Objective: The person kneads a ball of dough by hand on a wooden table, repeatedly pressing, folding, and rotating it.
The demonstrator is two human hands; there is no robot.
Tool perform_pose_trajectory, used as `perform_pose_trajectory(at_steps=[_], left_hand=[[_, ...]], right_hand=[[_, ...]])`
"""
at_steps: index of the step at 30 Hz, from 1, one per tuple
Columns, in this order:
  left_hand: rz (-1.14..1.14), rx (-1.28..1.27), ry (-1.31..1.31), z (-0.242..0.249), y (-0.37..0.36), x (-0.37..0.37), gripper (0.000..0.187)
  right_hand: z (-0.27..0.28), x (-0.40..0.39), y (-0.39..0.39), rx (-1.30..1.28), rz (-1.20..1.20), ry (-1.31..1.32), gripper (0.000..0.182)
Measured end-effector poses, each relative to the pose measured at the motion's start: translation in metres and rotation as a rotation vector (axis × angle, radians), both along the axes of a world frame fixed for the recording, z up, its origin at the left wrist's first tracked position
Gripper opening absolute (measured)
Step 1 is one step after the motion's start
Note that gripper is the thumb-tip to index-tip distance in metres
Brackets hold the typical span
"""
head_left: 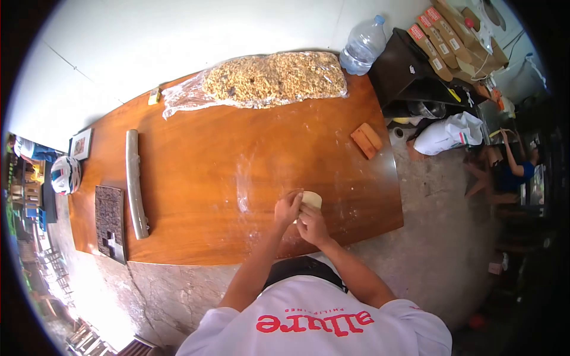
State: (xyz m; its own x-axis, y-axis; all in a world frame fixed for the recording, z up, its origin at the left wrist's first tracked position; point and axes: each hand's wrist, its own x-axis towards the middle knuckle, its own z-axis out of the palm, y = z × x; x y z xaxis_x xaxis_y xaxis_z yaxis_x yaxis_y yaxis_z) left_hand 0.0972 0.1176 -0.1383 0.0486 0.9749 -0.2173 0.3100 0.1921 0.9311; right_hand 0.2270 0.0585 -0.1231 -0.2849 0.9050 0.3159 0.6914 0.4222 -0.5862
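A pale, flat, rounded piece of dough (312, 200) is held just above the near part of the brown wooden table (196, 178). My left hand (288, 208) grips its left edge with bent fingers. From below and to the right, my right hand (312, 224) pinches the near edge, close against the left. The fingers cover part of the dough, so its full outline is hidden. White floury smears mark the tabletop around both hands.
Along the table's far edge lie a clear bag of golden crumbly pieces (273, 78) and a water jug (362, 48). An orange-brown block (366, 141) sits right. Leftward are a long grey tube (136, 184) and a dark carved board (110, 216). Another person (518, 169) is far right.
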Motion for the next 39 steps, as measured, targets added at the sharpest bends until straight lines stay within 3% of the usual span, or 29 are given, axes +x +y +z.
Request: perform_pose_trajectory(at_steps=[1, 2, 3, 5, 7, 9, 11, 13, 16, 20, 23, 27, 29, 30, 31, 33, 34, 36, 37, 38, 39], left_hand=[[-0.161, -0.111, -0.024, -0.002, -0.002, 0.0, 0.038], [-0.175, 0.077, -0.05, -0.019, -0.012, 0.004, 0.036], [-0.182, 0.072, -0.046, -0.018, -0.022, 0.007, 0.036], [-0.068, 0.244, 0.102, -0.02, -0.047, 0.015, 0.036], [-0.04, 0.236, 0.099, -0.026, -0.062, 0.016, 0.038], [-0.042, 0.311, 0.254, -0.036, -0.06, 0.013, 0.043], [-0.148, 0.315, 0.296, -0.047, -0.048, 0.01, 0.048], [-0.232, 0.299, 0.558, -0.057, -0.027, 0.019, 0.053], [-0.222, 0.23, 0.631, -0.041, 0.035, 0.038, 0.055], [-0.134, 0.232, 0.745, -0.046, 0.122, 0.059, 0.055], [-0.007, 0.253, 0.755, -0.059, 0.193, 0.072, 0.053], [0.09, 0.341, 0.631, -0.063, 0.245, 0.073, 0.05], [0.095, 0.442, 0.539, -0.058, 0.238, 0.068, 0.049], [-0.015, 0.329, 0.329, -0.05, 0.222, 0.061, 0.046], [-0.129, 0.207, 0.123, -0.043, 0.202, 0.055, 0.044], [-0.191, 0.25, 0.215, -0.036, 0.159, 0.049, 0.038], [-0.08, 0.192, 0.233, -0.028, 0.137, 0.049, 0.036], [0.14, 0.111, 0.305, -0.02, 0.094, 0.053, 0.035], [0.254, 0.081, 0.36, -0.022, 0.072, 0.055, 0.036], [0.265, -0.096, 0.336, -0.009, 0.054, 0.054, 0.037], [0.272, -0.272, 0.313, 0.004, 0.036, 0.05, 0.038]], right_hand=[[-0.011, 0.005, -0.005, -0.057, -0.05, 0.129, 0.035], [-0.03, 0.007, -0.011, -0.156, -0.16, 0.299, 0.032], [-0.02, 0.002, -0.005, -0.161, -0.167, 0.303, 0.032], [-0.004, -0.007, 0.003, 0.097, -0.539, 0.173, 0.029], [-0.021, -0.009, 0.006, 0.03, -0.498, 0.14, 0.035], [-0.036, -0.005, 0.005, -0.098, -0.402, -0.147, 0.045], [-0.046, 0.002, 0.013, -0.174, -0.381, -0.166, 0.051], [-0.045, 0.012, 0.038, -0.174, -0.381, -0.249, 0.049], [-0.05, 0.029, 0.094, -0.187, -0.4, -0.343, 0.046], [-0.066, 0.043, 0.188, -0.109, -0.526, -0.267, 0.044], [-0.065, 0.043, 0.263, -0.054, -0.651, -0.235, 0.037], [-0.08, 0.053, 0.314, 0.054, -0.594, -0.128, 0.032], [-0.09, 0.065, 0.324, 0.034, -0.447, 0.148, 0.027], [-0.117, 0.083, 0.336, 0.139, -0.342, 0.342, 0.022], [-0.103, 0.098, 0.331, 0.151, -0.342, 0.348, 0.022], [-0.066, 0.12, 0.301, -0.446, -0.46, 1.04, 0.026], [-0.07, 0.127, 0.282, -0.44, -0.455, 1.043, 0.026], [-0.087, 0.135, 0.248, -0.41, -0.497, 0.618, 0.035], [-0.075, 0.117, 0.227, -0.477, -0.545, 0.627, 0.035], [-0.097, 0.102, 0.209, -0.373, -0.383, 0.649, 0.036], [-0.101, 0.095, 0.193, -0.6, -0.155, 0.508, 0.039]])
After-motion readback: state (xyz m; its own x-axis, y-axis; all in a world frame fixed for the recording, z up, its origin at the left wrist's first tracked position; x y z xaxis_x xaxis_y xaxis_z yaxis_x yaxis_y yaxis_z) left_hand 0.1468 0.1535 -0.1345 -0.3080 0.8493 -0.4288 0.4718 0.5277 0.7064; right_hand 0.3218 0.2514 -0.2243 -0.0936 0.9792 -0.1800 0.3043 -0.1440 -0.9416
